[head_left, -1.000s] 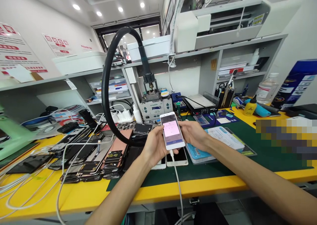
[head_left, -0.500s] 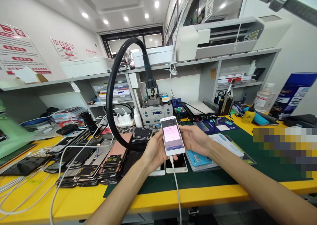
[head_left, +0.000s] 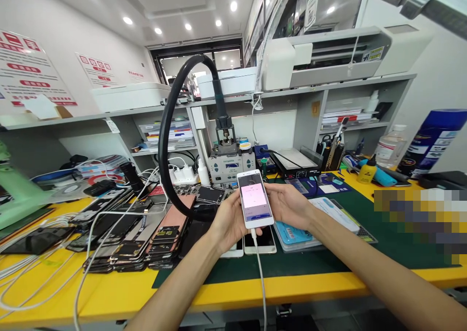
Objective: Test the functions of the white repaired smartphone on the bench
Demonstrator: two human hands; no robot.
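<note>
A white smartphone (head_left: 255, 200) with a lit screen is held above the bench, tilted toward me. A pale pop-up panel shows on it; its text is too small to read. My left hand (head_left: 229, 223) is closed round the phone's left edge and underside. On the other side, my right hand (head_left: 288, 204) grips the right edge; some of its fingers are hidden behind the phone. A white charging cable (head_left: 260, 268) is plugged into the bottom end and hangs over the bench edge. Beneath lies another white phone (head_left: 268, 246), partly covered.
Stacked phone parts (head_left: 164, 241) and loose white cables lie at left. A black hose (head_left: 166, 141) arches up from the grey rework station (head_left: 231, 168). Blue-and-white packets (head_left: 295, 236) rest on the green mat (head_left: 397, 229) at right. A yellow bottle (head_left: 367, 171) stands farther back.
Both hands keep hold of the phone in nearly the same place. The whole view has shifted very slightly.
</note>
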